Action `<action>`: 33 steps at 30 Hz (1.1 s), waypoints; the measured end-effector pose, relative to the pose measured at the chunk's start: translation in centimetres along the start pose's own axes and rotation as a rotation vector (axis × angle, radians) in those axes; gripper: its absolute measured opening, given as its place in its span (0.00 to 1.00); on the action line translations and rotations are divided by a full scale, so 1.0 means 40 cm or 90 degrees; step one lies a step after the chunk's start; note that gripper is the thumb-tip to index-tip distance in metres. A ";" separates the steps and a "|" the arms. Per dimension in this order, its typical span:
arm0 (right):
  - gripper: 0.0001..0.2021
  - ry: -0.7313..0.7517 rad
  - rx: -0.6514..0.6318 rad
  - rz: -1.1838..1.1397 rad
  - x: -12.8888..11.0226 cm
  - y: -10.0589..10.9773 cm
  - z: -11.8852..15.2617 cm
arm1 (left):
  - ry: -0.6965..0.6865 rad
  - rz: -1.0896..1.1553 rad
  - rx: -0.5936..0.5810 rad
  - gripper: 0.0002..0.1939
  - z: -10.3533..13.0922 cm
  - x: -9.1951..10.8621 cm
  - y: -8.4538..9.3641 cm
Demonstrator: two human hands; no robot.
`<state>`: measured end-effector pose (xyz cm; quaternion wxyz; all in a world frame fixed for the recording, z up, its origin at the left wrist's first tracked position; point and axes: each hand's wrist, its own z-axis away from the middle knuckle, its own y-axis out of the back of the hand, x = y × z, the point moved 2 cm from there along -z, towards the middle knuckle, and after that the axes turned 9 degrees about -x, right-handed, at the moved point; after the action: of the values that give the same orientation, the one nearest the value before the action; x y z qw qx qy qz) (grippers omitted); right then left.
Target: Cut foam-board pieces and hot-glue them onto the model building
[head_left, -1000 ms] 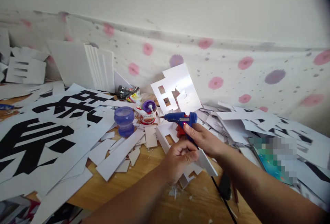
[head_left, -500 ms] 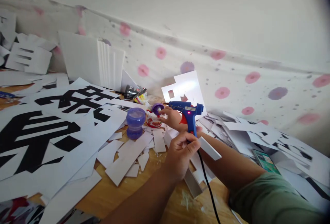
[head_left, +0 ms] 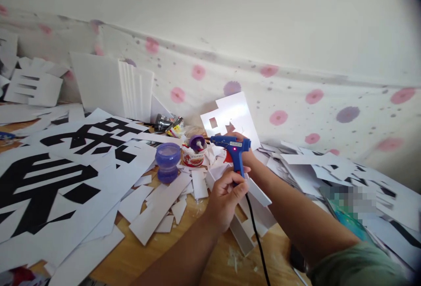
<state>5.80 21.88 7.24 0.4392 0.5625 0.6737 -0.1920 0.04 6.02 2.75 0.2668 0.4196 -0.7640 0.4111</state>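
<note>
Across the wooden tabletop (head_left: 184, 251), strewn with white foam-board offcuts (head_left: 158, 209) under a dotted cloth backdrop (head_left: 279, 97), you held the blue hot-glue gun (head_left: 232, 150) upright above the scraps. Its barrel ran level, nozzle aimed left toward the small red-and-white cup (head_left: 194, 156). Your left hand (head_left: 226, 198) was clenched round the handle; your right hand (head_left: 246, 156) lay behind the body, its grip hidden.

Glossy blue plastic glue gun (head_left: 234, 151); wooden table (head_left: 184, 251), probably matt.
</note>
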 end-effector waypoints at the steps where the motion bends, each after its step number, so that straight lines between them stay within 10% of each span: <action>1: 0.09 -0.006 0.044 -0.045 -0.005 0.050 0.022 | 0.016 -0.010 -0.001 0.10 0.000 -0.004 0.001; 6: 0.12 0.011 0.291 -0.252 -0.039 0.306 0.197 | 0.046 -0.043 -0.020 0.11 0.006 -0.029 -0.009; 10: 0.14 0.022 0.378 -0.335 -0.077 0.409 0.351 | 0.091 -0.082 -0.084 0.10 0.024 -0.058 -0.033; 20: 0.11 -0.016 0.390 -0.506 -0.106 0.390 0.431 | 0.161 -0.037 -0.179 0.08 0.053 -0.069 -0.064; 33: 0.05 0.121 0.429 -0.334 -0.145 0.385 0.452 | 0.177 -0.123 -0.140 0.11 0.046 -0.068 -0.047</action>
<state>26.74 9.36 5.78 0.1033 0.4994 0.7310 -0.4534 2.91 4.99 0.51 0.4518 0.3986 -0.7163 0.3519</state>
